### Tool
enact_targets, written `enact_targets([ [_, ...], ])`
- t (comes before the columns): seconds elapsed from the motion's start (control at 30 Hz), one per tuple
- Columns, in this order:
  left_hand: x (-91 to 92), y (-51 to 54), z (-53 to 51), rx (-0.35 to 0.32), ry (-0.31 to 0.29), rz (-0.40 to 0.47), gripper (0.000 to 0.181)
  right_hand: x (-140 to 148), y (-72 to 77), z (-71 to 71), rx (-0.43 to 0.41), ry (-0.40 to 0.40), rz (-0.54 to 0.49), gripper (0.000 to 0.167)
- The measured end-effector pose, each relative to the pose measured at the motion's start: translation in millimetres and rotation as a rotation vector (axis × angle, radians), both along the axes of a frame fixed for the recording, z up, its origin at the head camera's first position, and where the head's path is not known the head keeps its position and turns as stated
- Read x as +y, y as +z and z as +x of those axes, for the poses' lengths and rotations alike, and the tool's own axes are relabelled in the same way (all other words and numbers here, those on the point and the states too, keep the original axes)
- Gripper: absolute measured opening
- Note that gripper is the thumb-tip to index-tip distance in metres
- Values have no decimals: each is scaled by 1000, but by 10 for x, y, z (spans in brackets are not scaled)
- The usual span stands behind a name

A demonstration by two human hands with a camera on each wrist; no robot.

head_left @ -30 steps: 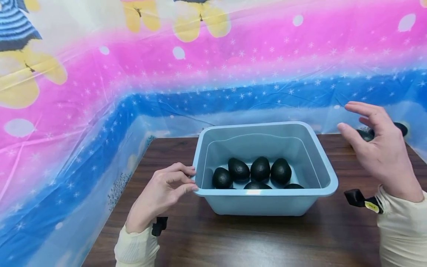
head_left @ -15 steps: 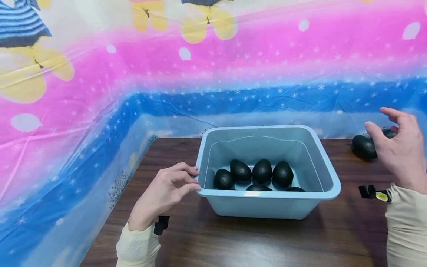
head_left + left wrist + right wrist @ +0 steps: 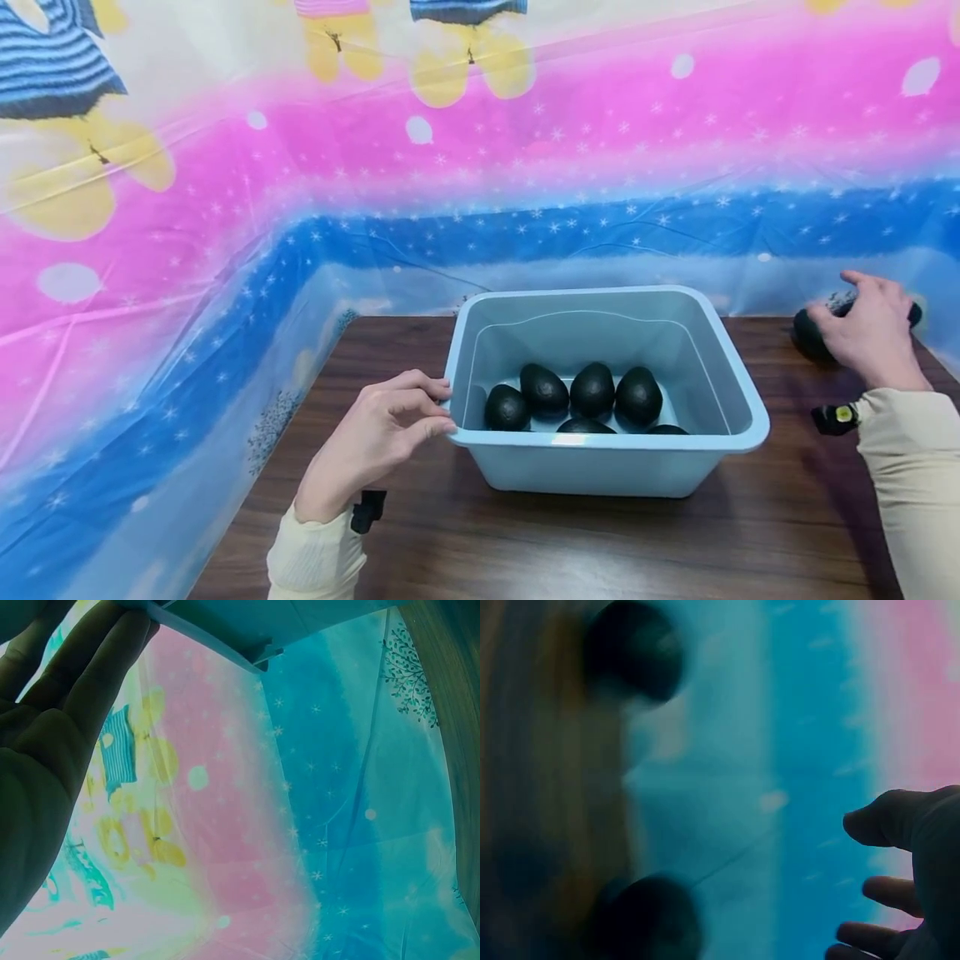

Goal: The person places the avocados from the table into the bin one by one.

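Observation:
Fingers and thumb of my left hand (image 3: 375,437) pinch the left rim of a light blue plastic tub (image 3: 588,471). In the left wrist view, the fingers meet the tub's edge at the top. Several dark avocados (image 3: 592,390) lie inside the tub; its front wall partly hides some. At the back right of the table, my right hand (image 3: 873,333) is over more avocados, thumb and fingers spread. One avocado (image 3: 807,335) shows left of it, and part of another (image 3: 914,314) at its right. The right wrist view is blurred; a gap shows between that hand (image 3: 937,866) and two avocados (image 3: 634,652).
The tub stands on a dark wooden table (image 3: 525,550). A printed pink and blue cloth (image 3: 480,167) hangs behind the table and along its left side. Small black cameras are strapped to both wrists, below cream sleeves (image 3: 911,467).
My right hand moved right, away from the tub, then came down over the avocados at the back right. My left hand stays on the rim. The head view shifted slightly.

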State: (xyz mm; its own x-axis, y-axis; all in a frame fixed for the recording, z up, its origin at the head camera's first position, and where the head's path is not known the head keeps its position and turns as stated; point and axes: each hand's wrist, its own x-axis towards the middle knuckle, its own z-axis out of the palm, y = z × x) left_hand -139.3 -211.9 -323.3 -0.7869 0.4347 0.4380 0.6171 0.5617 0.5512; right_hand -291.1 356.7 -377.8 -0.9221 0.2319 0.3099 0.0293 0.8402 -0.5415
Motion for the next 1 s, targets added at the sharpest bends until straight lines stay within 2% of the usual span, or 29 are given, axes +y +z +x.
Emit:
enact_targets([
  [0.13, -14, 2, 13, -8, 1, -6, 5, 225, -299, -174, -101, 54, 67, 81],
  [0.23, -16, -5, 12, -14, -5, -14, 4, 353, -466, -208, -150, 79, 103, 86],
  [0.33, -9, -12, 9, -13, -9, -18, 4, 424, -562, -220, -176, 79, 125, 89],
  [0.6, 4, -10, 10, -3, -4, -12, 4, 441, -610, -263, -191, 54, 133, 78],
  [0.8, 10, 3, 0, 6, -6, -2, 5, 452, -617, -264, -173, 86, 111, 76],
  [1.0, 2, 2, 6, -3, -2, 0, 5, 436, -619, -256, -176, 80, 101, 77],
])
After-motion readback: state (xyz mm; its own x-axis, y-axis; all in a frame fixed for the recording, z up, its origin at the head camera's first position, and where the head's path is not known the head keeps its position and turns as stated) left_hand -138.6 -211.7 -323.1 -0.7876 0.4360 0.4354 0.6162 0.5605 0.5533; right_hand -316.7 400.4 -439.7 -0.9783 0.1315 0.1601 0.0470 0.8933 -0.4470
